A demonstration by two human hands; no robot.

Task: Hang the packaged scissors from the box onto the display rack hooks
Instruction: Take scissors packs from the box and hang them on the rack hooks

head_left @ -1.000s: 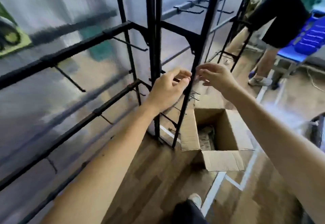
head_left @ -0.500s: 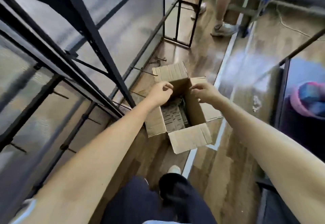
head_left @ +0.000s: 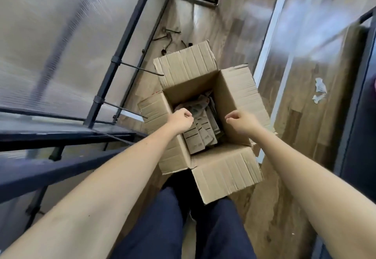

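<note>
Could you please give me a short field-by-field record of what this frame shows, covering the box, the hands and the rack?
box: open cardboard box on the wood floor, all four flaps folded out
contents: packaged scissors stacked inside
left hand: loosely curled above the box opening, holding nothing
right hand: loosely curled above the box opening, holding nothing
rack: black display rack left of the box
hooks: the two visible are bare

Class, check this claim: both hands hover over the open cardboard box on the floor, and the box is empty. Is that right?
Not quite. The head view shows both hands, left hand and right hand, over the open cardboard box, but it holds packaged scissors, not nothing.
</note>
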